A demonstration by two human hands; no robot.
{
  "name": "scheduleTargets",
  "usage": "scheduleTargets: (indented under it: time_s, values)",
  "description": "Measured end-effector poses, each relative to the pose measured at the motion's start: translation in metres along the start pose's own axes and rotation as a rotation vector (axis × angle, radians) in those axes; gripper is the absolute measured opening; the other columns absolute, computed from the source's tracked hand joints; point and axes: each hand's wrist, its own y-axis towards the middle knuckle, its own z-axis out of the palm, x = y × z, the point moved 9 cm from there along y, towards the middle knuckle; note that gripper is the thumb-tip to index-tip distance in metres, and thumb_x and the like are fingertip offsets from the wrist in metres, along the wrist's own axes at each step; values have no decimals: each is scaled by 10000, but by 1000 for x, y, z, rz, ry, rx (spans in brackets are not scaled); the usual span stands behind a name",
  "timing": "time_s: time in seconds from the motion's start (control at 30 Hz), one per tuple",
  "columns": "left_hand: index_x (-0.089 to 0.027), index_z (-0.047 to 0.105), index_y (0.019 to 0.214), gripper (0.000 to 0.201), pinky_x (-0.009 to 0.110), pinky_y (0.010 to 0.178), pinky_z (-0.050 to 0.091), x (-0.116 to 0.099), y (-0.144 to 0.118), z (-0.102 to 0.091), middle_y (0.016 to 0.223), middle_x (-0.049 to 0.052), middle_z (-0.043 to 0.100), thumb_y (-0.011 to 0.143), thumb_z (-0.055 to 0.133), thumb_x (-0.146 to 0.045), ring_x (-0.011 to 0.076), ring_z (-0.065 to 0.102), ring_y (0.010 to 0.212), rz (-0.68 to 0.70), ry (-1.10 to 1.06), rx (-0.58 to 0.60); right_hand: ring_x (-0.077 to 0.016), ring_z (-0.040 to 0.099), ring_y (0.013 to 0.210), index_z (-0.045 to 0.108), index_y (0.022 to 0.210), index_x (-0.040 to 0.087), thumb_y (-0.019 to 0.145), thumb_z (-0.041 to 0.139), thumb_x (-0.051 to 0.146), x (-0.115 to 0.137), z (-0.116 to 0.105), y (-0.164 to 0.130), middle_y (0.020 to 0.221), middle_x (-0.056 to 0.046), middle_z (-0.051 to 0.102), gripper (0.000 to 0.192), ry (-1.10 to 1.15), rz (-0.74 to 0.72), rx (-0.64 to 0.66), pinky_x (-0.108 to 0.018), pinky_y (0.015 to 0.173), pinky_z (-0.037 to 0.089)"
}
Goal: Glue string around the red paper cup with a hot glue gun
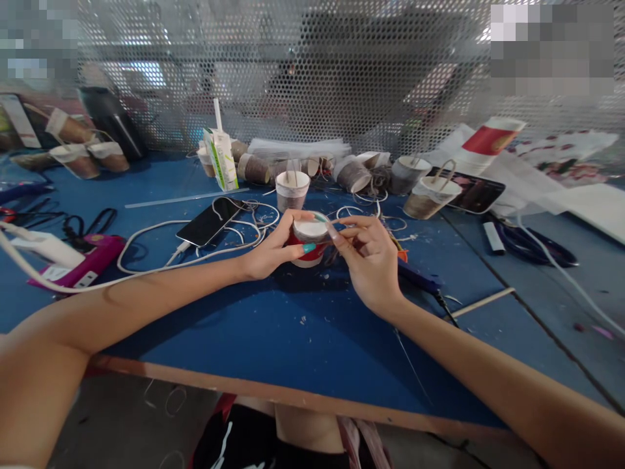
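My left hand [269, 253] is closed around a red and white paper cup [309, 261], thumb on its near side and fingers round the far side. A greyish band circles the cup just below its white rim. Close by on the right, my right hand [374, 266] pinches thumb and forefinger together at the cup's edge; what lies between the fingertips is too small to make out. Just beyond stands a white and grey cup [291, 190] with a thin handle-like loop over it. A dark blue corded tool [418, 279] with an orange part lies beside my right wrist.
Several wrapped cups [352, 173] lie along the mesh screen [254, 78] at the back. A phone [209, 221] with a white cable, a drink carton [221, 159] and a purple power strip [92, 262] occupy the left. To the right are a stick [481, 303] and a tilted red cup [492, 144].
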Motion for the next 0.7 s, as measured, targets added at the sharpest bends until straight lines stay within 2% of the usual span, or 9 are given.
scheduleTargets:
  time_s: [0.17, 0.47, 0.7]
  values:
    - [-245, 373, 1251, 560, 448, 1073, 396, 0, 0, 1, 1294, 97, 500, 822, 678, -436, 262, 516, 1194, -8, -8, 9, -100, 543, 631, 644, 850, 224, 880, 672, 329, -2, 1, -1, 930, -11, 655, 113, -5, 10, -2, -271, 577, 498]
    - [-243, 408, 1236, 483, 454, 1099, 375, 2, 1, -2, 1312, 89, 524, 837, 643, -378, 270, 497, 1239, -6, -1, -14, -98, 525, 608, 623, 942, 234, 885, 673, 375, -5, 2, -3, 860, 8, 626, 160, 19, 12, -7, -263, 555, 487]
    - [-242, 396, 1250, 576, 458, 1092, 379, 3, 0, -1, 1290, 92, 511, 800, 703, -428, 267, 510, 1211, -19, -16, -15, -103, 529, 634, 606, 925, 228, 892, 657, 385, -6, 3, -2, 887, 1, 624, 168, 0, -8, 2, -283, 604, 503]
